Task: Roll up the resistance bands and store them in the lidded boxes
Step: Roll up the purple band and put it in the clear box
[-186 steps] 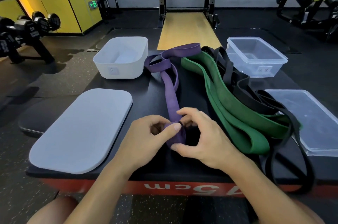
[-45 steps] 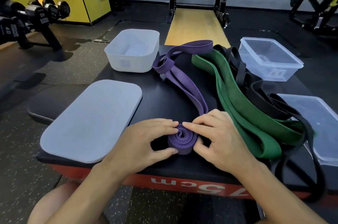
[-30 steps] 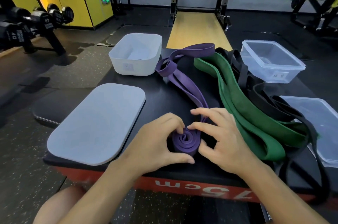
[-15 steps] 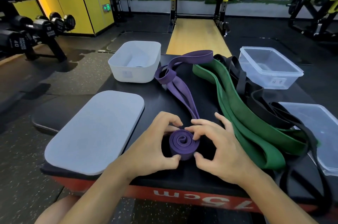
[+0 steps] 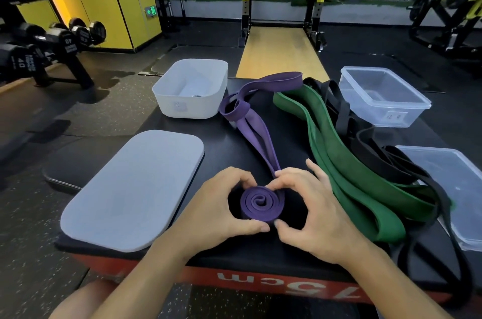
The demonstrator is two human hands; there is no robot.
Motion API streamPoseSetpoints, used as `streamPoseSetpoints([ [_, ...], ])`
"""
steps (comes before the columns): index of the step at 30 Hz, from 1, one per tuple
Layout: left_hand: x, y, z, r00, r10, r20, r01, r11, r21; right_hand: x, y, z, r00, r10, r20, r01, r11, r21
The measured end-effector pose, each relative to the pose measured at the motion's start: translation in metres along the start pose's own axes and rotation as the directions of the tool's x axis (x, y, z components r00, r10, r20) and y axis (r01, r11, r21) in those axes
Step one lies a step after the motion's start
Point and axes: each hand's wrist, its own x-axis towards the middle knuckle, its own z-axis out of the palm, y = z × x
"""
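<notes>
Now, left hand [image 5: 221, 210] and right hand [image 5: 317, 217] both clasp the purple band [image 5: 260, 201], its coil flat on the tabletop [image 5: 227, 146] near the front edge, fingers curled round it. Best to pinch the spiral tight and feed the loose tail in evenly.

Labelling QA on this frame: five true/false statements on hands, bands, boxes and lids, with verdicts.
1. The left hand and right hand both grip the coiled end of the purple band. True.
2. The purple band is fully rolled. False: a long tail runs away toward the white box.
3. The green band lies unrolled to the right of the purple one. True.
4. The white box has its lid on. False: it is open, and the grey lid lies flat nearer the person.
5. The black bands are in the clear box. False: they lie outside it, beside the green band.
</notes>
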Motion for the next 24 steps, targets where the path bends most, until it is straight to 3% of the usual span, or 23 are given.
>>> streamPoseSetpoints([
  [4, 0.0006, -0.0012, -0.0031, 0.997, 0.056, 0.049, -0.058, 0.998, 0.040, -0.0001, 0.0007, 0.0006, 1.000, -0.006, -0.022, 0.006, 1.000, -0.008],
  [10, 0.0003, 0.0010, -0.0078, 0.992, 0.027, 0.126, -0.031, 0.999, 0.025, 0.0001, 0.0049, 0.0040, 0.999, -0.015, -0.045, 0.013, 0.999, -0.037],
  [19, 0.0000, 0.0056, -0.0068, 0.991, -0.006, 0.133, 0.009, 1.000, -0.017, -0.0004, 0.0061, 0.0024, 1.000, -0.003, 0.006, 0.003, 0.999, -0.051],
  [24, -0.0011, 0.0012, -0.0058, 0.992, 0.052, 0.115, -0.046, 0.997, -0.057, -0.0011, 0.0076, 0.0045, 0.999, 0.005, -0.034, -0.006, 1.000, -0.020],
])
